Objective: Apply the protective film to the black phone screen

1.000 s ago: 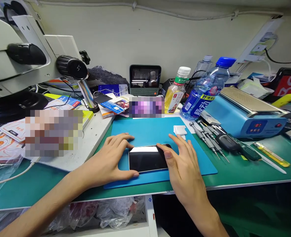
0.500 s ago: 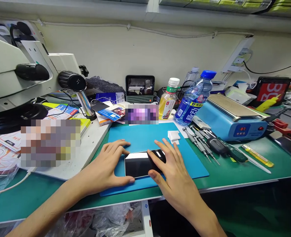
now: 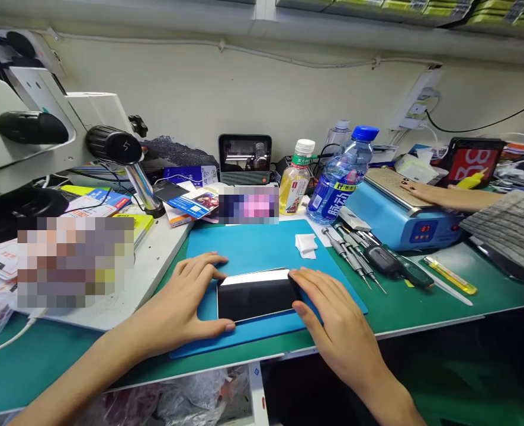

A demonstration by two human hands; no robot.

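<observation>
A smartphone (image 3: pixel 257 299) with a glossy black face lies lengthwise across a blue mat (image 3: pixel 248 239), a bright reflection along its far side. My left hand (image 3: pixel 195 296) grips its left end, the thumb at the near corner and the fingers at the far corner. At the right end, my right hand (image 3: pixel 333 307) holds the phone with its fingers over the far right corner and the thumb by the right edge. A folded white wipe (image 3: pixel 306 245) rests on the mat beyond the right hand.
Several screwdrivers (image 3: pixel 348 254) lie right of the mat. Another person's hand (image 3: pixel 421 190) rests on a blue heating plate machine (image 3: pixel 404 219). Two drink bottles, one a large blue-capped bottle (image 3: pixel 341 177), stand behind. A microscope (image 3: pixel 115 145) occupies the left.
My right hand has moved from over the phone's face to its right end, exposing more of the screen. Another person's arm has come in from the right onto the heating plate. The view has shifted slightly.
</observation>
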